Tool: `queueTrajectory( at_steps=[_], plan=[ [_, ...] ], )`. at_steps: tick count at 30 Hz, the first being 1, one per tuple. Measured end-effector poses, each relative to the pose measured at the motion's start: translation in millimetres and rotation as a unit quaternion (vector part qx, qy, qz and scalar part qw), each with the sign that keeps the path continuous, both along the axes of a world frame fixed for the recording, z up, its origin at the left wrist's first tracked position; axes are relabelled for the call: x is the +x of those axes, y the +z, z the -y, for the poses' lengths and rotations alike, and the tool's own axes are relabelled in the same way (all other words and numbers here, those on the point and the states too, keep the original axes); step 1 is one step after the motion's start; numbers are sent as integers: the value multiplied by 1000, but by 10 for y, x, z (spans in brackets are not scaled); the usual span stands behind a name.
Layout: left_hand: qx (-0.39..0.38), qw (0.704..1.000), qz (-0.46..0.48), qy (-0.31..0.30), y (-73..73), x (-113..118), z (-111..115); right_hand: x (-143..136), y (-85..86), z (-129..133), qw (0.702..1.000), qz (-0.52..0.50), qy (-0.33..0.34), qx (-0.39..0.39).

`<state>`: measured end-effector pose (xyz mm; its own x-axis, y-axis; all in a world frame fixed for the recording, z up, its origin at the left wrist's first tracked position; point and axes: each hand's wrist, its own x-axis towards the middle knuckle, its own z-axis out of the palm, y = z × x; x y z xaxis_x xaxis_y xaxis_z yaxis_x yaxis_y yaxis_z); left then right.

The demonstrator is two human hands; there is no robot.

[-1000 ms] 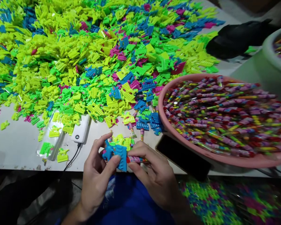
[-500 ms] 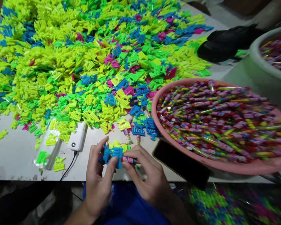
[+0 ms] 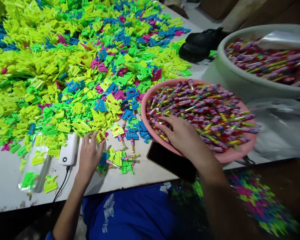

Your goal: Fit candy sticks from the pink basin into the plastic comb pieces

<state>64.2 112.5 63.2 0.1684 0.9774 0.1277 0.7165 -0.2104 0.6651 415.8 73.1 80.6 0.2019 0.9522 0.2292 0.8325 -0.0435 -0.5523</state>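
My left hand [image 3: 90,154] lies flat on the white table with fingers spread, its tips at the near edge of a huge pile of small yellow, green, blue and pink plastic comb-like pieces [image 3: 72,70]. A small cluster of assembled pieces with tubes [image 3: 121,159] sits just right of it. My right hand [image 3: 181,133] reaches into the pink basin [image 3: 230,156], palm down on the colourful candy tubes [image 3: 202,110] heaped inside. Nothing can be seen gripped in either hand.
A black phone [image 3: 171,161] lies against the pink basin at the table's front edge. A white power bank [image 3: 68,151] with a cable rests left of my left hand, beside clear plastic bags [image 3: 36,168]. A large grey tub [image 3: 247,85] of tubes and a black object [image 3: 202,43] stand behind.
Both hands held a blue piece and a tube together at the table edge. That piece is now down; my left hand moved left onto the pile, my right into the basin.
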Motion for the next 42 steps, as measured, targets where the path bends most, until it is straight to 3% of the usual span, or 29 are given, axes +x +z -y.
queueTrajectory(
  at_steps=[5,9,11,13,14,16,17,18,20,22,24,28,33,38,42],
  plan=[
    [-7,1000,6,17,-92,144,-163,-90,67,-46,999,-39,5,26],
    [2,993,75,91,-3,-94,-93,-73,324,143,997,-51,-24,58],
    [6,982,124,139,81,-258,-26,-107,482,240,994,-47,-58,79],
    [4,967,181,177,170,-373,72,-216,603,330,982,-47,-140,118],
    [0,960,207,189,215,-396,135,-303,639,377,967,-67,-191,155],
    [-18,947,251,199,307,-364,282,-535,657,481,927,-191,-226,232],
    [-37,939,279,200,355,-311,362,-672,645,537,918,-272,-196,214],
    [-61,928,310,200,405,-240,441,-816,626,591,926,-328,-123,140],
    [-125,889,395,194,508,-69,587,-1095,586,680,931,-363,-10,42],
    [-180,852,459,179,606,96,705,-1323,571,716,923,-376,85,17],
    [-207,834,484,166,684,217,788,-1469,584,703,911,-393,129,9],
    [-234,810,511,166,750,307,864,-1556,612,664,893,-429,133,3],
    [-227,758,573,213,763,313,912,-1567,570,751,877,-474,71,-28],
    [-214,751,581,229,822,338,971,-1626,602,802,870,-481,78,-72],
    [-206,770,566,211,858,366,988,-1657,643,787,865,-492,71,-65]
  ],
)
